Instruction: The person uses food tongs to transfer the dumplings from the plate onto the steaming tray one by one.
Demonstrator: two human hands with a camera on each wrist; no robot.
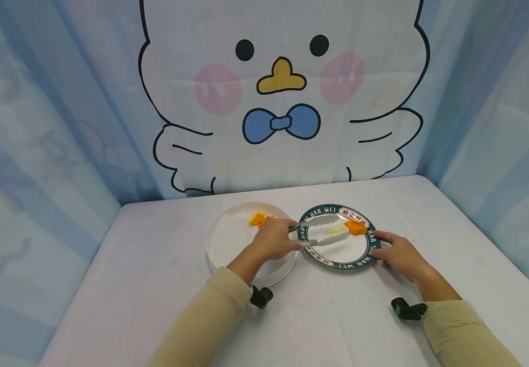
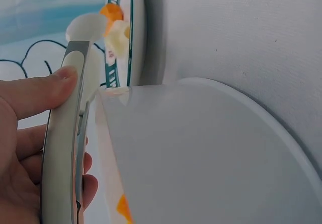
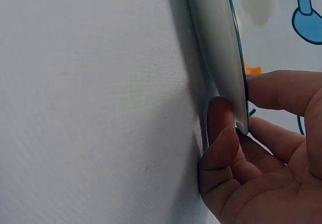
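Observation:
My left hand [image 1: 273, 239] grips a pair of tongs [image 1: 333, 239] with pale ends; in the left wrist view the thumb lies along the tongs' handle [image 2: 63, 133]. The spread tips reach over a green-rimmed plate [image 1: 338, 265], either side of a pale yellow piece [image 1: 337, 230]. An orange piece [image 1: 356, 227] lies beside it, near the plate's right rim. My right hand [image 1: 399, 256] pinches that rim, thumb and fingers on opposite faces, as the right wrist view shows. Under my left forearm is a round white tray [image 1: 230, 242] with a dimpled surface, bearing yellow and orange pieces [image 1: 257, 219].
Plate and tray stand side by side on a white-covered table [image 1: 145, 285]. Behind the table hangs a curtain [image 1: 283, 163] with a cartoon bird, and more curtains [image 1: 40, 153] close off both sides. Small black devices [image 1: 262, 297] sit at both wrists.

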